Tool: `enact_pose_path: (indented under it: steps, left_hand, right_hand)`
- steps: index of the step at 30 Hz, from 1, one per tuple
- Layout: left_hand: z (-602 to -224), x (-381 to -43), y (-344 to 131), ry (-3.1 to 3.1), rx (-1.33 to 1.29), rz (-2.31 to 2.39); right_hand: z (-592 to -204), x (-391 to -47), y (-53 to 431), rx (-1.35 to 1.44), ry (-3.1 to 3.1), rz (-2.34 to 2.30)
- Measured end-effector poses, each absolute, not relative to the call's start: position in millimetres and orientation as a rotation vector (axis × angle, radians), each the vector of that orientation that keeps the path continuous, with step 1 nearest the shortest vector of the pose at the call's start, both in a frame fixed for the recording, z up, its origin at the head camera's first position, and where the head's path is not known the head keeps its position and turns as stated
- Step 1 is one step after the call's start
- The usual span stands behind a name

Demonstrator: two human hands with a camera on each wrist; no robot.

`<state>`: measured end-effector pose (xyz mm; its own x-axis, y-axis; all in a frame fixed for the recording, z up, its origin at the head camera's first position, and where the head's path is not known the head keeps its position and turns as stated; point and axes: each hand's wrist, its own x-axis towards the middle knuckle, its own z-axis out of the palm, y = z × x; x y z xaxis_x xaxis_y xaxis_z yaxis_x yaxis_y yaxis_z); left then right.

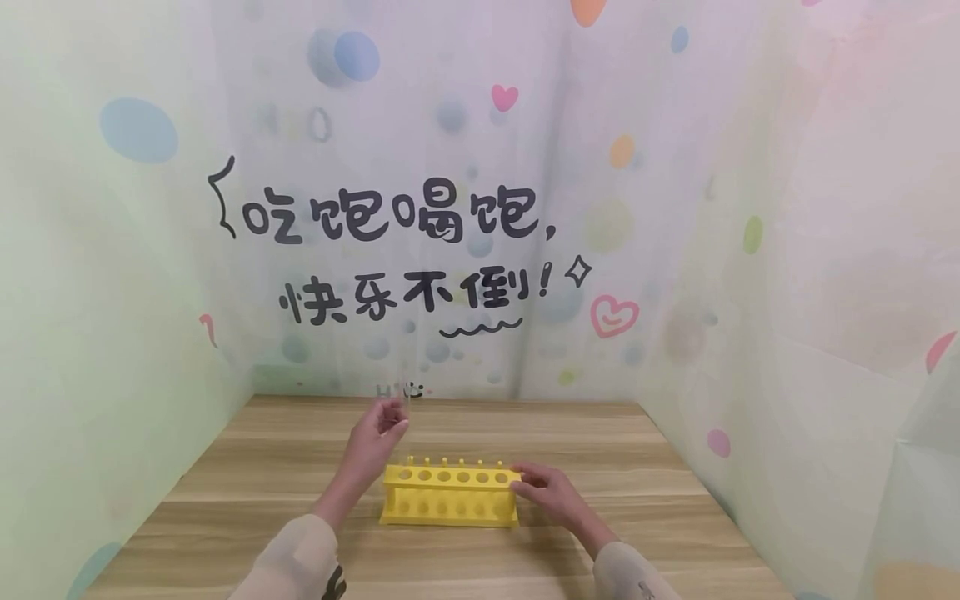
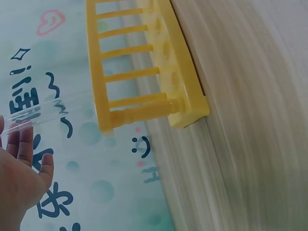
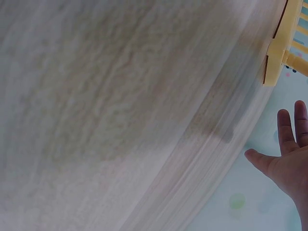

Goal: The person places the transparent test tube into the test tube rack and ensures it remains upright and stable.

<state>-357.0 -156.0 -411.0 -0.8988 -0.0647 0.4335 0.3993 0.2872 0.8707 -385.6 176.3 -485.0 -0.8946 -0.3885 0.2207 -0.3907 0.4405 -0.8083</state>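
Note:
My left hand (image 1: 381, 429) pinches a clear test tube (image 2: 48, 113) above the left end of a yellow test tube rack (image 1: 450, 479). In the left wrist view the tube points at the rack's top plate; its far end is hard to make out. The rack stands upright, with a row of round holes and several short pegs behind. At the rack's right end, my right hand (image 1: 551, 492) grips the upper plate's edge between thumb and index finger. The right wrist view shows that hand's other fingers (image 3: 286, 127) extended, while its thumb and index finger are out of frame.
The rack stands on a wood-grain table (image 1: 300, 467). A printed backdrop (image 1: 450, 125) with dark lettering, hearts and coloured dots rises along the table's back edge and both sides.

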Motion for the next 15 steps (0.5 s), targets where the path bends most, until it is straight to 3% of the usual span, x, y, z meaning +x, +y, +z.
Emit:
enact_pose_path:
  steps: [15]
  left_hand:
    - [-433, -355, -161, -2.313, -0.226, -1.54]
  right_hand:
    - [-484, -385, 176, 0.715, -2.673, 1.472]
